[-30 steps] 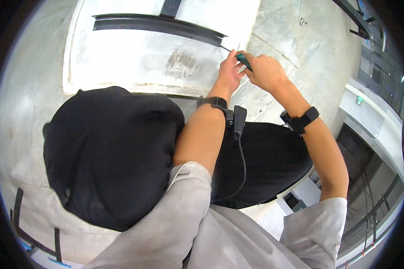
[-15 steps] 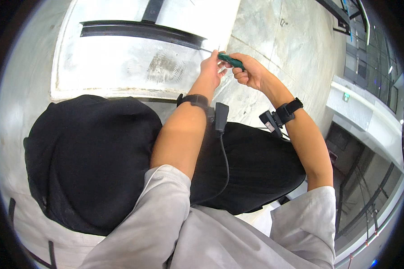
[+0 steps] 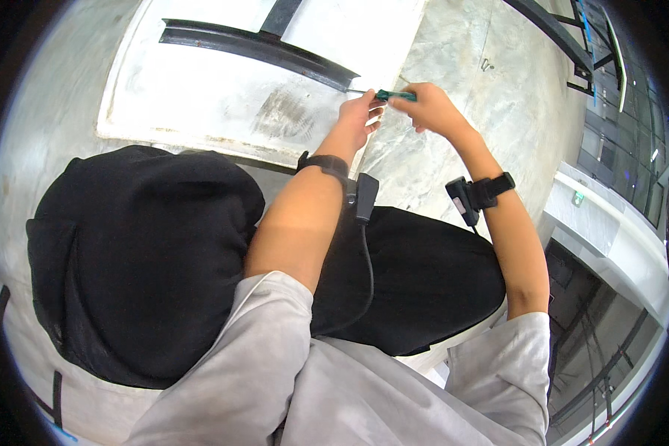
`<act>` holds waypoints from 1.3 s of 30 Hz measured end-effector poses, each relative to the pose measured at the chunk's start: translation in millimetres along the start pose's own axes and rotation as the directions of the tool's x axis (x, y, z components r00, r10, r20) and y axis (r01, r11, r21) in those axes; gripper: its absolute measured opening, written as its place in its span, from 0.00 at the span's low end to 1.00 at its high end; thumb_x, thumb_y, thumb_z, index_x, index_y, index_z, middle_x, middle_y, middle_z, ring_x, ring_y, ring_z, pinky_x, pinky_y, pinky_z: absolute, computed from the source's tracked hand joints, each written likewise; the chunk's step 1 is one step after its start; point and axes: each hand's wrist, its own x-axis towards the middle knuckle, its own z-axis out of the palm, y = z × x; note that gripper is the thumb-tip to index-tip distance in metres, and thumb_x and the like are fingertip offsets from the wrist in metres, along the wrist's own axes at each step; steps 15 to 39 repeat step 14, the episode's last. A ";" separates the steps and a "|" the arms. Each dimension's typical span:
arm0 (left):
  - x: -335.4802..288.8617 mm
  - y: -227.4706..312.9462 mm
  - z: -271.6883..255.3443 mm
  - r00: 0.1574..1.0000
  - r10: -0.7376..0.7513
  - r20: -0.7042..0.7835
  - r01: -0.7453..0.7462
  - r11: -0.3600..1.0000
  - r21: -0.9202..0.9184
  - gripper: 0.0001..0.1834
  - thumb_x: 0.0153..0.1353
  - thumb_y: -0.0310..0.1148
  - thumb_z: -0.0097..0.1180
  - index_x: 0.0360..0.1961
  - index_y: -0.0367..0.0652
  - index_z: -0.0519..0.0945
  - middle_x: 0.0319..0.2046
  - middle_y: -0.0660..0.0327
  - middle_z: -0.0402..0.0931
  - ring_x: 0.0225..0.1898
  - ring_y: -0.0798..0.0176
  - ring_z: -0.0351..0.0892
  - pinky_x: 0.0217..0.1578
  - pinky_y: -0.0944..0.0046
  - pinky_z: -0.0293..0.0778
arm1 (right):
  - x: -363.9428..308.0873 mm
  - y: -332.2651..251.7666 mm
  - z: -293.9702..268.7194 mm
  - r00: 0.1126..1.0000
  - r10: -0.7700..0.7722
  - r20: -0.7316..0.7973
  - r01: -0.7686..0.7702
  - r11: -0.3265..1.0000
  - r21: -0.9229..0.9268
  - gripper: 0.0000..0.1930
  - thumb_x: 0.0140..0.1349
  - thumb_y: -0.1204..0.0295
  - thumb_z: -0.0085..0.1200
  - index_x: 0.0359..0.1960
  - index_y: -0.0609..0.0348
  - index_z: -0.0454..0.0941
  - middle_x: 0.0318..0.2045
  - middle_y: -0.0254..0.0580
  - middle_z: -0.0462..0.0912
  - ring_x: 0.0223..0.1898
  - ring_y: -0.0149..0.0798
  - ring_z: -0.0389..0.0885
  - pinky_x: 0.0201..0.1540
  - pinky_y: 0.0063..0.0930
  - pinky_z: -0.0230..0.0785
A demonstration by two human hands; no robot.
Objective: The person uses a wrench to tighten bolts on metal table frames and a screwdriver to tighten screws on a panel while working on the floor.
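Note:
A screwdriver (image 3: 405, 96) with a dark green handle and thin metal shaft points left, its tip at the right end of a black metal beam (image 3: 260, 53). My right hand (image 3: 431, 110) is closed around the rear of the handle. Below the shaft, my left hand (image 3: 358, 119) pinches the front of the screwdriver between thumb and forefinger, while its other fingers stay loosely apart. What the tip bears on at the beam's end is too small to make out.
The beam lies against a white panel (image 3: 193, 97) with a grey smudge, joined to a black upright bar (image 3: 281, 16). Black-clothed legs (image 3: 141, 260) are bent below. Each forearm wears a strapped black device (image 3: 472, 199). A black frame (image 3: 550, 30) stands at upper right.
My right hand has turned over the handle, knuckles now upward, and moved a little right. The screwdriver has swung closer to level. The whole view has shifted slightly.

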 end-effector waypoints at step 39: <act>5.8 -13.2 -4.1 0.997 0.073 0.035 -0.071 0.996 -0.047 0.21 0.59 0.45 0.49 0.45 0.40 0.70 0.46 0.60 0.69 0.47 0.58 0.65 0.46 0.53 0.62 | -4.6 18.9 15.2 0.901 -0.433 -0.021 0.312 0.681 -0.663 0.14 0.58 0.60 0.51 0.38 0.55 0.76 0.31 0.42 0.82 0.27 0.43 0.79 0.30 0.34 0.70</act>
